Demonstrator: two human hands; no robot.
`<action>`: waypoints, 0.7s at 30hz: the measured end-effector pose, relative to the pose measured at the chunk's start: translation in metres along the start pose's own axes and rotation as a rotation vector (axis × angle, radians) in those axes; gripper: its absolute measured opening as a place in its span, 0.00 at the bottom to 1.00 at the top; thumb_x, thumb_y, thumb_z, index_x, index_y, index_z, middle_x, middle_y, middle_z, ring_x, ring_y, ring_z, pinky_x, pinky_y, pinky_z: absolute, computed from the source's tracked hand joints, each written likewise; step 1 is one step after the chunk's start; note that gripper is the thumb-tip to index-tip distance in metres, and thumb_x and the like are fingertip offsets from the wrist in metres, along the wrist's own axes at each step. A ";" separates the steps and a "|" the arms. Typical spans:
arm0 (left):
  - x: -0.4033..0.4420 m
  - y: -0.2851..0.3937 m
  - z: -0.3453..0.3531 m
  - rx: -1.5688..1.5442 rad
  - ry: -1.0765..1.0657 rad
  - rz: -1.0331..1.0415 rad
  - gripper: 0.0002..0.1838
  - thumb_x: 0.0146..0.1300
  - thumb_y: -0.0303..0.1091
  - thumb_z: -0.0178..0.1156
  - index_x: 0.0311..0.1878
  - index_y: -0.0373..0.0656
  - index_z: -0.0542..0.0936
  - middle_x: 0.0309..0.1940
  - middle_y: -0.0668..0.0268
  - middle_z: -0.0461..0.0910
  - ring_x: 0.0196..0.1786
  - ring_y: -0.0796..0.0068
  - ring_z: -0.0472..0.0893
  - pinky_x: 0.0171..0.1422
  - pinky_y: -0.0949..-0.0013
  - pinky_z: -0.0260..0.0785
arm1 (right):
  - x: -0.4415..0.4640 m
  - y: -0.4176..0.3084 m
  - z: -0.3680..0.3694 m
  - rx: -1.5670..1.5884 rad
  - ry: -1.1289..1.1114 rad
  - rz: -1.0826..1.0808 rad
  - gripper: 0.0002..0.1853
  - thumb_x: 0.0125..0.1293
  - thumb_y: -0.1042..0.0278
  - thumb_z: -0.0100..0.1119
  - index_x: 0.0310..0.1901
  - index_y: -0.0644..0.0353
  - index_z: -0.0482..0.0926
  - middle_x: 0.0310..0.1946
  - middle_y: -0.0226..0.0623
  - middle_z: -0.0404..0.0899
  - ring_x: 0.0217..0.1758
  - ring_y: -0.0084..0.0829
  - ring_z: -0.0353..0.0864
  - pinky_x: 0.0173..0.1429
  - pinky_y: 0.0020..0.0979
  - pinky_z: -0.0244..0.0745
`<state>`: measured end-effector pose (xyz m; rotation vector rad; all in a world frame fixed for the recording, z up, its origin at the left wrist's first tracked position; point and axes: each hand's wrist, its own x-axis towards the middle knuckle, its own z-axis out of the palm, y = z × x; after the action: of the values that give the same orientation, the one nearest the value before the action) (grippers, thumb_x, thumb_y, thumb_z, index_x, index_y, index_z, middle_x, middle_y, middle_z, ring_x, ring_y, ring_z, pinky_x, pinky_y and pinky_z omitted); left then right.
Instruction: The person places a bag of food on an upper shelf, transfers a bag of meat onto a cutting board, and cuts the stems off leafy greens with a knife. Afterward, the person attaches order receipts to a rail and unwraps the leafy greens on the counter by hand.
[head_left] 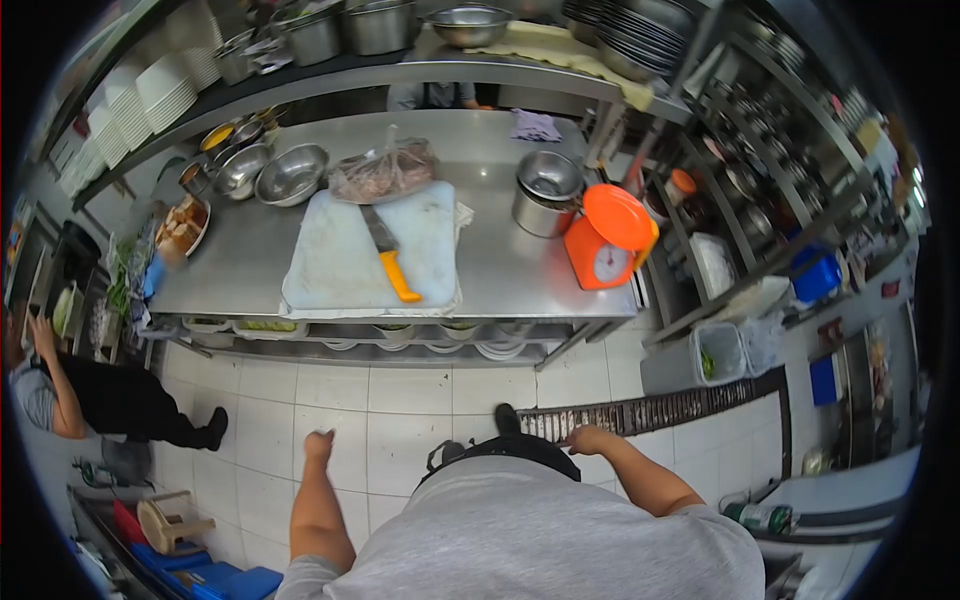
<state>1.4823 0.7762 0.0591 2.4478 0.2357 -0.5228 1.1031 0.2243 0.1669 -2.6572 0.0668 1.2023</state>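
My left hand [318, 446] hangs over the tiled floor with its fingers curled in, and I see nothing in it. At my right side, my right hand [590, 440] is also curled near the edge of the black apron [535, 455]; nothing shows in it. Both hands are apart from the steel table [500, 265] in front of me. On the table a white cutting board [345, 250] carries a knife with a yellow handle [398, 275]. Behind the knife lies a plastic bag of what looks like meat [385, 172], partly on the board.
An orange scale [602, 240] and stacked steel pots [548, 185] stand at the table's right. Steel bowls [292, 175] and a plate of bread-like pieces [183, 225] are at left. Another person [120, 400] stands left; a floor drain [650, 408] runs right.
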 end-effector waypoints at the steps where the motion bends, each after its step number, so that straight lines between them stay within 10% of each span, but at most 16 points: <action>1: -0.022 0.046 0.006 -0.124 -0.118 -0.003 0.17 0.55 0.43 0.64 0.22 0.38 0.78 0.17 0.63 0.77 0.19 0.71 0.74 0.24 0.66 0.65 | -0.013 0.015 0.039 0.108 0.085 0.052 0.19 0.52 0.53 0.63 0.42 0.56 0.84 0.45 0.44 0.81 0.49 0.44 0.79 0.54 0.40 0.74; 5: -0.098 0.128 0.086 -0.185 -0.583 0.212 0.12 0.58 0.39 0.62 0.38 0.39 0.80 0.28 0.65 0.81 0.28 0.76 0.79 0.30 0.70 0.70 | -0.078 0.029 0.151 0.667 0.431 0.578 0.20 0.47 0.56 0.67 0.42 0.56 0.83 0.44 0.43 0.82 0.51 0.43 0.79 0.57 0.36 0.72; 11: -0.193 0.147 0.184 0.781 -0.976 0.291 0.25 0.54 0.55 0.63 0.33 0.37 0.83 0.28 0.60 0.83 0.30 0.67 0.83 0.33 0.64 0.75 | -0.168 0.003 0.330 1.189 0.514 0.812 0.11 0.54 0.61 0.67 0.34 0.60 0.84 0.21 0.37 0.82 0.18 0.24 0.78 0.22 0.28 0.73; 12: -0.201 0.145 0.201 0.792 -0.983 0.309 0.25 0.54 0.55 0.63 0.33 0.37 0.83 0.28 0.60 0.83 0.30 0.67 0.83 0.33 0.64 0.75 | -0.178 0.000 0.379 1.147 0.414 0.825 0.20 0.54 0.43 0.62 0.27 0.53 0.85 0.27 0.37 0.84 0.34 0.37 0.83 0.42 0.37 0.76; 14: -0.209 0.141 0.237 1.072 -0.915 0.375 0.26 0.54 0.57 0.63 0.33 0.38 0.84 0.30 0.57 0.83 0.31 0.66 0.84 0.34 0.63 0.76 | -0.234 -0.027 0.414 0.961 0.277 0.774 0.31 0.60 0.32 0.46 0.21 0.52 0.84 0.25 0.34 0.83 0.34 0.36 0.82 0.43 0.37 0.74; 15: -0.221 0.146 0.255 1.160 -0.856 0.459 0.27 0.53 0.58 0.64 0.34 0.38 0.84 0.33 0.55 0.84 0.37 0.63 0.84 0.39 0.60 0.76 | -0.231 -0.030 0.491 0.693 0.330 0.757 0.31 0.62 0.33 0.45 0.20 0.52 0.83 0.26 0.34 0.83 0.35 0.36 0.82 0.44 0.36 0.74; 21: -0.390 0.251 0.369 1.280 -0.997 0.608 0.27 0.57 0.52 0.63 0.46 0.34 0.80 0.38 0.55 0.83 0.36 0.59 0.83 0.36 0.57 0.75 | -0.321 -0.122 0.735 1.606 0.493 1.530 0.12 0.62 0.61 0.56 0.32 0.62 0.79 0.23 0.43 0.80 0.29 0.40 0.81 0.29 0.40 0.77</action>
<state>1.0866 0.3361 0.0882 2.6319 -1.6157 -1.8585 0.3651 0.4891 -0.0405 -0.9633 2.1702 0.1235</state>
